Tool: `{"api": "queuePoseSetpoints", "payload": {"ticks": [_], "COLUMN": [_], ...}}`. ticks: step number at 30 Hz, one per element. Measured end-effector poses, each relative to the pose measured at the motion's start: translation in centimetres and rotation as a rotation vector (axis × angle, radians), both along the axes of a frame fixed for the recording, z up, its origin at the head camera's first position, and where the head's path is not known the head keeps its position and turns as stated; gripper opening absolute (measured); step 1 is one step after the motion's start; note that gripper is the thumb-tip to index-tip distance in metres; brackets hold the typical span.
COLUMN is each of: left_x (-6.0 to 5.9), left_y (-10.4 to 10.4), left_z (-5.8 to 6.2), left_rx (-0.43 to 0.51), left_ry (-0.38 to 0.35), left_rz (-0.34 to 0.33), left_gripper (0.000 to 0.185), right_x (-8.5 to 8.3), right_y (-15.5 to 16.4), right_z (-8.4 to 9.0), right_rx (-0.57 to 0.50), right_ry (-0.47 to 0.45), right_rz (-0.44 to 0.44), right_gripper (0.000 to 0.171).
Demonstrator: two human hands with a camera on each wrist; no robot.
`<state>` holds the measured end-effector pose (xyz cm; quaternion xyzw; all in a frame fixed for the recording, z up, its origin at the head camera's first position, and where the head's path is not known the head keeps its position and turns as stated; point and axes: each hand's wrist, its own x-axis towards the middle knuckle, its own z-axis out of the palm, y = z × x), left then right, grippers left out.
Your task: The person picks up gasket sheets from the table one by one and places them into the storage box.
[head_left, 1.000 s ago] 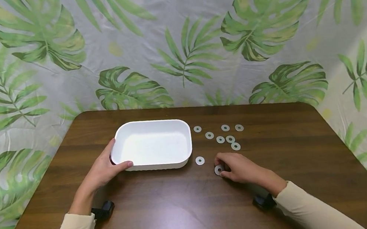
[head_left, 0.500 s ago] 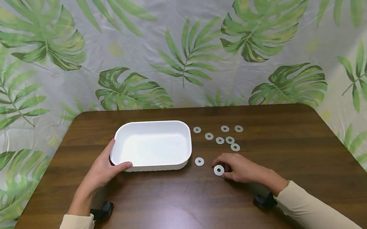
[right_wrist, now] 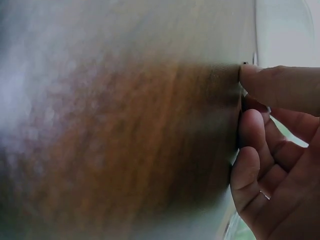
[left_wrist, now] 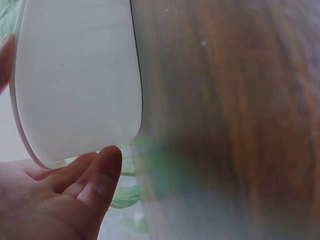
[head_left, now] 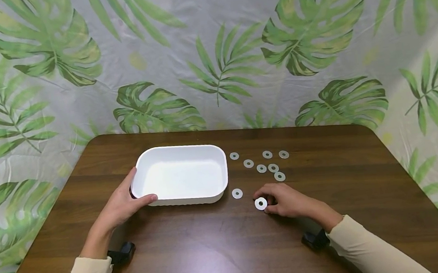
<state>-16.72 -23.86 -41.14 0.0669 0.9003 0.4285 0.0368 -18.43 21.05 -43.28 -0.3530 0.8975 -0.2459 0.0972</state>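
Note:
A white rectangular plastic tub [head_left: 185, 175] sits on the dark wooden table, left of centre. My left hand [head_left: 123, 202] holds its near left corner, thumb over the front rim and fingers along the left side. In the left wrist view those fingers press the tub's outer wall [left_wrist: 80, 85]. To the right of the tub, my right hand [head_left: 285, 198] pinches a flat metal washer [head_left: 256, 204], its face turned up toward the head camera. The right wrist view shows thumb and fingertips low at the tabletop, the washer mostly hidden there. A loose washer [head_left: 233, 194] lies between that hand and the tub.
Several more washers [head_left: 257, 169] lie scattered flat beyond the right hand, right of the tub; two of them touch or overlap. The wooden table [head_left: 199, 254] has rounded far corners. Behind it hangs a leaf-patterned cloth [head_left: 241, 120].
The right thumb no longer covers the washer's edge; the washer has tipped and shows a brighter full face. The right hand has barely moved. The left hand and tub stay put.

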Motion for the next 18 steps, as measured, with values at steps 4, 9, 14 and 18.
{"api": "queuePoseSetpoints", "payload": {"ticks": [4, 9, 14, 18], "left_x": [0.0, 0.0, 0.1, 0.1], "left_y": [0.0, 0.1, 0.1, 0.1], "left_z": [0.0, 0.1, 0.2, 0.2], "left_rx": [0.002, 0.007, 0.015, 0.025], "left_ry": [0.004, 0.017, 0.007, 0.003], "left_rz": [-0.001, -0.008, -0.006, -0.002], "left_gripper": [0.108, 0.106, 0.107, 0.107], "right_x": [-0.1, -0.2, -0.7, -1.4], "right_y": [0.0, 0.1, -0.1, -0.4], "right_z": [-0.1, -0.1, 0.6, 1.8], "right_rx": [-0.002, -0.030, -0.091, -0.132], "right_ry": [-0.014, -0.052, -0.111, -0.126], "right_rz": [-0.005, -0.008, -0.028, -0.056], "right_gripper": [0.030, 0.030, 0.031, 0.031]}}
